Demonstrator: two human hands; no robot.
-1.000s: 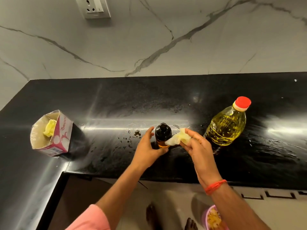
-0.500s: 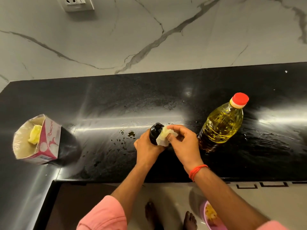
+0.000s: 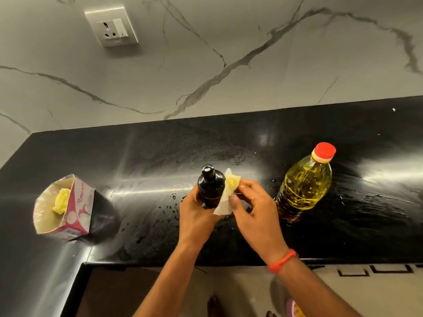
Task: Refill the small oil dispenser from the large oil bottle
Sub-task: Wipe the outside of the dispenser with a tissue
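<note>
Small oil dispenser (image 3: 210,187), dark with a black pump top, stands on the black worktop (image 3: 142,161), the left hand (image 3: 197,212) wrapped round its body. Right hand (image 3: 254,210) fingers (image 3: 234,200) pinch a tissue (image 3: 227,194) against its side. Capped large oil bottle (image 3: 305,183) stands just right.

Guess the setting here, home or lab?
Most likely a home kitchen: a black stone countertop against a marble-look wall with a socket, and a large oil bottle standing beside the small oil dispenser.
</note>
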